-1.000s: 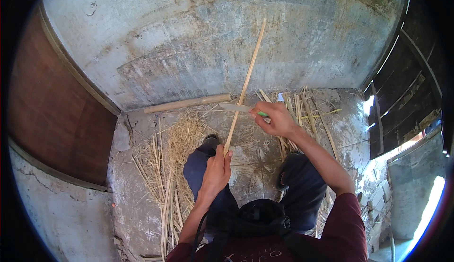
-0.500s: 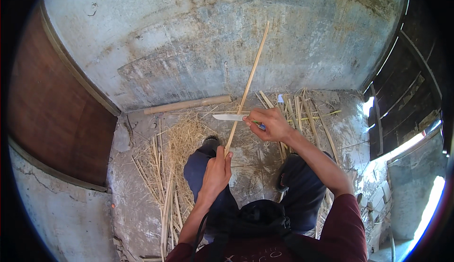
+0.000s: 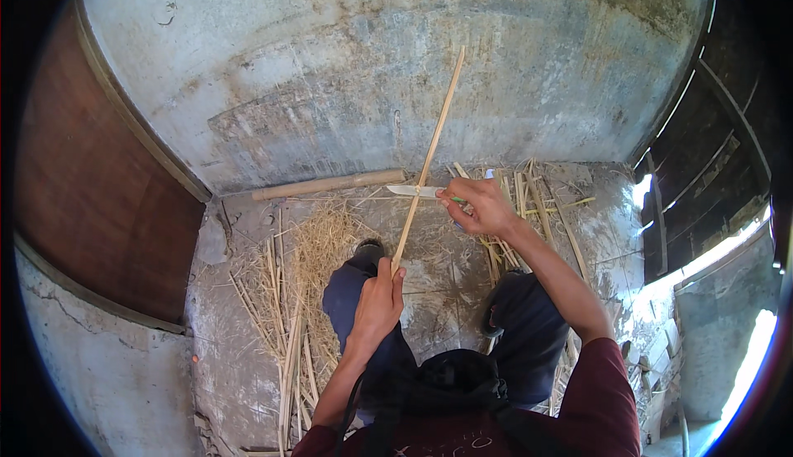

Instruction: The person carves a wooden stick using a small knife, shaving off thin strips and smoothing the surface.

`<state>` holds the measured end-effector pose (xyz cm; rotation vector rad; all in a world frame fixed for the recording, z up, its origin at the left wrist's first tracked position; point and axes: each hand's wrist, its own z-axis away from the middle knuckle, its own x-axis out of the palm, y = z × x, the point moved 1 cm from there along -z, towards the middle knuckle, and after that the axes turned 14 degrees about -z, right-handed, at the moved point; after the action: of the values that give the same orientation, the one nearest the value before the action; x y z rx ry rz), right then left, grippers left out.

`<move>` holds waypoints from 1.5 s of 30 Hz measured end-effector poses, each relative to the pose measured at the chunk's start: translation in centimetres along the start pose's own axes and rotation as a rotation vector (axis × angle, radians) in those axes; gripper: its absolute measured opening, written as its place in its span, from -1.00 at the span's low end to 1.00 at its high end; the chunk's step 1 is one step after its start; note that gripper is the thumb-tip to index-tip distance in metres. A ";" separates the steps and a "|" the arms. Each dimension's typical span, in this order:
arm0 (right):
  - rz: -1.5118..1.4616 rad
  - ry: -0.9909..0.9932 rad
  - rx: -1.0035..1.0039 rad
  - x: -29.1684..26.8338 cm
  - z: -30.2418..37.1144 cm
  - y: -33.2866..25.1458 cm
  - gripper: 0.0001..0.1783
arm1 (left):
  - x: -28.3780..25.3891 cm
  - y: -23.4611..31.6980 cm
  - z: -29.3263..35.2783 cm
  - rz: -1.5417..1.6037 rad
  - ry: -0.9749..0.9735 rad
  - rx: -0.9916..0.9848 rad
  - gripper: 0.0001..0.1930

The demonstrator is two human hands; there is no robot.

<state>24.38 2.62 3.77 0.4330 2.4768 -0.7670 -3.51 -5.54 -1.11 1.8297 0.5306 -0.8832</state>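
Since the earlier frame, the knife (image 3: 402,189) has moved a little up the strip (image 3: 440,127), away from the left hand (image 3: 377,308), and less of its blade now reaches past the strip. The left hand has stayed nearly in its place.

The left hand grasps the near end of the strip, with the thumb along its side. The right hand (image 3: 481,205) has its fingers closed around the knife's handle. The strip is held slanting, between the knees and the wall (image 3: 273,61), with its far end pointing up and a little right. The blade crosses it above the left hand and seems to touch it.

The step in hand looks like scraping or shaving the strip. Another stroke would call for a firm left grip, a shallow blade angle, and an edge kept clear of the left thumb. Shavings (image 3: 318,242) lie beside the left foot, near a pole (image 3: 330,184).
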 end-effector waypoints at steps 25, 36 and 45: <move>0.200 0.197 0.288 -6.2 0.3 7.4 -0.91 | -0.7 -2.1 5.2 -0.035 -0.123 -0.056 -0.81; 0.253 0.225 0.384 -7.2 -0.2 9.5 -0.88 | -0.4 -2.8 6.5 -0.066 -0.155 -0.090 -0.79; 0.398 0.275 0.701 -13.0 3.0 16.3 -0.80 | -1.0 -4.6 9.4 -0.065 -0.263 -0.215 -0.77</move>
<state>43.24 11.78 1.80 1.3078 2.1663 -1.4596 -10.46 -12.22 -5.27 1.4823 0.4994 -1.0504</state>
